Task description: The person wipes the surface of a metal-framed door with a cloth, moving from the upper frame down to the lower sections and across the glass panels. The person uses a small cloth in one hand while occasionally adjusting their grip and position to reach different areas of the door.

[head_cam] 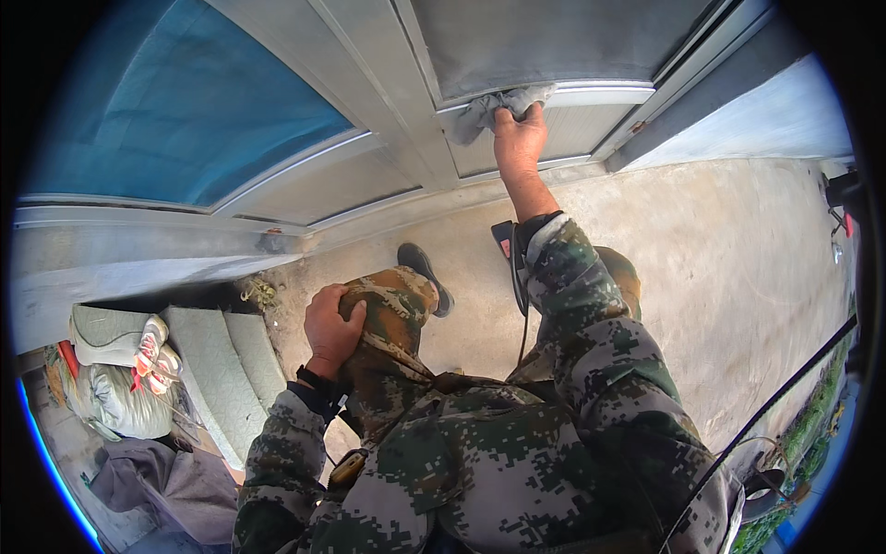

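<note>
My right hand (520, 138) grips a crumpled grey cloth (484, 114) and presses it to the horizontal rail (602, 93) of a metal-framed door. Above that rail is a dull grey pane (540, 41); below it sits a ribbed light panel (571, 131). My left hand (333, 331) rests on my bent left knee, in camouflage trousers (387, 298), with nothing visible in it. To the left, a blue-covered pane (228, 118) fills the neighbouring frame section.
A concrete floor (692, 277) stretches right. Grey boards (208, 360), a pair of sneakers (154, 353), a pale sack (131, 401) and a dark cloth (166, 485) lie at left. A cable (524, 339) hangs by my right arm. A dark strap or pole (775, 401) crosses lower right.
</note>
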The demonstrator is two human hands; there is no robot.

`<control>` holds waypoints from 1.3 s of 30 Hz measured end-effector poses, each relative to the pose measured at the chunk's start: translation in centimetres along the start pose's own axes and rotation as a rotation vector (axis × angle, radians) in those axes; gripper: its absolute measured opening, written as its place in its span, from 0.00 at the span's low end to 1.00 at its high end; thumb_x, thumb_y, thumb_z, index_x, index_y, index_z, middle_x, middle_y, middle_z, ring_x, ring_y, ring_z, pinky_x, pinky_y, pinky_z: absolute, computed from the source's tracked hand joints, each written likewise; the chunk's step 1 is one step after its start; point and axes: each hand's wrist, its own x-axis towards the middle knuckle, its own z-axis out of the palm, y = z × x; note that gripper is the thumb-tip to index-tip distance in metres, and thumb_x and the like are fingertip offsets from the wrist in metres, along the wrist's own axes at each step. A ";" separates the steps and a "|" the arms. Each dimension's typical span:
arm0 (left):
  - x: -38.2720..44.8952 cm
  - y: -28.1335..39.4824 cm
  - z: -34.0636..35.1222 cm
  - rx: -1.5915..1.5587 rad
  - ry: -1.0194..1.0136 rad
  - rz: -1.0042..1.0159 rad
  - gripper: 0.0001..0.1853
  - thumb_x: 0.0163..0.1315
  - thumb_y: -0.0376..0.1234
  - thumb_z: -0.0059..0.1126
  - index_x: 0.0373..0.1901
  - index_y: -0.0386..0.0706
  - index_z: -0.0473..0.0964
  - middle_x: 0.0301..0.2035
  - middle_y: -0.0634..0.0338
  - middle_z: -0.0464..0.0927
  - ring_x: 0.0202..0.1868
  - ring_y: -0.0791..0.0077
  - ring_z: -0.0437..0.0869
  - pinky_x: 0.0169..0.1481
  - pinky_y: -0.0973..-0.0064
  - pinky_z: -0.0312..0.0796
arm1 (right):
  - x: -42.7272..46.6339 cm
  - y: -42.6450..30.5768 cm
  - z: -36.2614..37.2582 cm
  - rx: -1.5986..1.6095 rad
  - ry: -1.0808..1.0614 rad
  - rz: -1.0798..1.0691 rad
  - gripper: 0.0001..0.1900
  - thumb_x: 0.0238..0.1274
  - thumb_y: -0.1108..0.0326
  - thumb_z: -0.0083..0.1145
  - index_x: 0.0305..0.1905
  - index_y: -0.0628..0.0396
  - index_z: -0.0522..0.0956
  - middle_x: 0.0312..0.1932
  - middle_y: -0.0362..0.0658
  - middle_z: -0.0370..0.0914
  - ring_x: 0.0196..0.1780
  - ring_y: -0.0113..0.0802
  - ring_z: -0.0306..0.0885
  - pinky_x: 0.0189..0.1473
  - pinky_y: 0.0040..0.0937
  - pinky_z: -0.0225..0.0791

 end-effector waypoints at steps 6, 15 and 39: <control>0.1 0.4 -0.3 -0.008 -0.005 -0.014 0.22 0.62 0.43 0.75 0.52 0.42 0.84 0.53 0.51 0.87 0.57 0.48 0.87 0.63 0.53 0.77 | -5.3 -0.6 4.9 -0.385 -0.343 -0.139 0.16 0.60 0.62 0.73 0.46 0.55 0.77 0.49 0.60 0.86 0.51 0.66 0.86 0.53 0.60 0.79; -0.1 -0.2 -0.5 -0.033 0.022 -0.016 0.21 0.62 0.42 0.76 0.53 0.44 0.84 0.52 0.52 0.87 0.56 0.48 0.87 0.63 0.54 0.78 | -7.5 -3.3 7.2 -0.542 -0.556 -0.190 0.18 0.60 0.58 0.72 0.52 0.53 0.84 0.50 0.58 0.89 0.55 0.60 0.89 0.56 0.55 0.82; 1.1 0.2 0.3 0.009 -0.008 0.033 0.17 0.65 0.40 0.74 0.49 0.40 0.84 0.49 0.49 0.87 0.54 0.47 0.88 0.61 0.54 0.79 | 7.3 3.1 -31.3 0.685 0.572 0.470 0.19 0.72 0.79 0.56 0.65 0.59 0.76 0.51 0.52 0.84 0.45 0.47 0.89 0.35 0.44 0.88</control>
